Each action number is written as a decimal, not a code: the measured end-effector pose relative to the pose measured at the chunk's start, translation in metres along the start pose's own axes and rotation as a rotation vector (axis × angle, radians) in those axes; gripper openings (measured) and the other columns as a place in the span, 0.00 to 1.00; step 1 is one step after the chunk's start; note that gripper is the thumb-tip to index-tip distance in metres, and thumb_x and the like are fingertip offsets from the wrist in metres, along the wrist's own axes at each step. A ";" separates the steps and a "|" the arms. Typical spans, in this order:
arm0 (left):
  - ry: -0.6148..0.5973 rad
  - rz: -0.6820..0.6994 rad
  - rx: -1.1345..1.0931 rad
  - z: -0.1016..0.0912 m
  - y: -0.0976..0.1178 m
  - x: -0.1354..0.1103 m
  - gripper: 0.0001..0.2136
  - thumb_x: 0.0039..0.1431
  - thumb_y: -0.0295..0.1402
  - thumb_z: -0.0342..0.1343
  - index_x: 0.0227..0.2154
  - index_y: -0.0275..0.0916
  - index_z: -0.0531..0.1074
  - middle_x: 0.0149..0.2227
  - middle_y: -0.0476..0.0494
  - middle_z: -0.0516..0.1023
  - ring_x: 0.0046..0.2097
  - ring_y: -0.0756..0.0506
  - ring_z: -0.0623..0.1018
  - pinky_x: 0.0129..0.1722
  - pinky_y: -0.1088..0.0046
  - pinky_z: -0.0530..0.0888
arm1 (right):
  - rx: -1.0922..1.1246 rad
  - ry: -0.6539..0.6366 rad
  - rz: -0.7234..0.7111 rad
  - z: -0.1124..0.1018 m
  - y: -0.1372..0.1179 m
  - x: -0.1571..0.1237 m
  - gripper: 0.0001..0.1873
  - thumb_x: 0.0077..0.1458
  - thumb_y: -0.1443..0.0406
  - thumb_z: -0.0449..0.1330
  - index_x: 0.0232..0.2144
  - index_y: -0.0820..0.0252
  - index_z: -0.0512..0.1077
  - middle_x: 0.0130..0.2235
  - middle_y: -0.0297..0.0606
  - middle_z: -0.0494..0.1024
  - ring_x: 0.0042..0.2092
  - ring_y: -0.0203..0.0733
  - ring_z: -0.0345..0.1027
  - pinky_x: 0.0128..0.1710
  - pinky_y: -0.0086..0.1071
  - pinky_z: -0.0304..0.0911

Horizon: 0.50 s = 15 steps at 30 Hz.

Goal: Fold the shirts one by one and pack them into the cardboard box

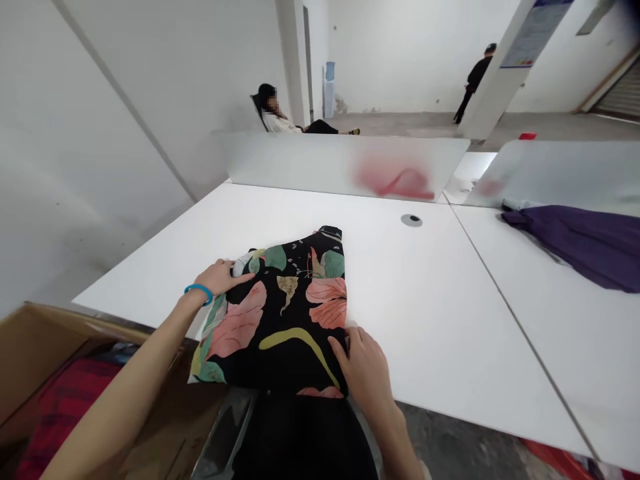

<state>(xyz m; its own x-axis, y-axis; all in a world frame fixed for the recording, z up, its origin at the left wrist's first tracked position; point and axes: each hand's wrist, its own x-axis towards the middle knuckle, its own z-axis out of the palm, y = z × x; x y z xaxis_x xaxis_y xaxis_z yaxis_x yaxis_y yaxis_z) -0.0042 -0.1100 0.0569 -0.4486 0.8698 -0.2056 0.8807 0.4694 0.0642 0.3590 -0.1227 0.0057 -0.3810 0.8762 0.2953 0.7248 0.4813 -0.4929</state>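
Left grip and right grip flank the floral garment, touching.

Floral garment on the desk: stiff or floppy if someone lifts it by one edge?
Probably floppy: the floral garment looks like thin cloth lying flat. It's likely light for its size, as it lies low on the white table. It may slide easily when pushed, since the tabletop looks smooth, though both hands touch its sides.

One head-worn camera looks forward and down from the near side of the flat, straight-edged white table, close above it, seeing beyond its far edge to a white flat wall.
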 end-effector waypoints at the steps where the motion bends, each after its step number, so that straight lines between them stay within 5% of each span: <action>1: -0.009 0.003 -0.046 0.000 0.006 0.004 0.37 0.46 0.64 0.43 0.42 0.33 0.70 0.43 0.27 0.74 0.41 0.34 0.76 0.37 0.64 0.70 | 0.008 -0.008 -0.003 0.000 -0.003 0.001 0.16 0.63 0.56 0.45 0.31 0.57 0.67 0.30 0.40 0.75 0.31 0.44 0.69 0.29 0.34 0.59; 6: -0.048 0.114 -0.242 -0.004 0.032 0.016 0.29 0.39 0.56 0.55 0.36 0.37 0.71 0.35 0.37 0.78 0.39 0.36 0.76 0.36 0.67 0.70 | 0.307 -0.149 0.132 -0.003 -0.008 -0.002 0.09 0.60 0.60 0.45 0.32 0.55 0.62 0.28 0.36 0.73 0.28 0.42 0.68 0.26 0.32 0.61; 12: -0.067 0.286 -0.310 -0.006 0.050 0.006 0.19 0.43 0.44 0.56 0.37 0.41 0.73 0.42 0.41 0.79 0.46 0.37 0.75 0.43 0.68 0.70 | 0.873 -0.033 0.270 0.015 -0.014 -0.014 0.08 0.58 0.63 0.45 0.40 0.56 0.60 0.40 0.40 0.76 0.42 0.39 0.71 0.40 0.31 0.68; 15: -0.099 0.406 -0.366 -0.006 0.052 0.002 0.18 0.45 0.40 0.53 0.41 0.41 0.72 0.43 0.42 0.78 0.46 0.38 0.75 0.45 0.66 0.70 | 0.841 0.016 0.193 0.015 -0.015 -0.016 0.15 0.57 0.67 0.43 0.47 0.57 0.55 0.43 0.42 0.75 0.42 0.40 0.72 0.38 0.33 0.69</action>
<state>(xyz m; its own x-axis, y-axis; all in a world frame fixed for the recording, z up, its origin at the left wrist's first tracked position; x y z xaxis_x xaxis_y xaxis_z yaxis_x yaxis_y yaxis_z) 0.0396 -0.0826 0.0655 -0.0518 0.9818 -0.1829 0.8613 0.1366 0.4893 0.3457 -0.1429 -0.0039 -0.2819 0.9473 0.1522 0.1074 0.1888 -0.9761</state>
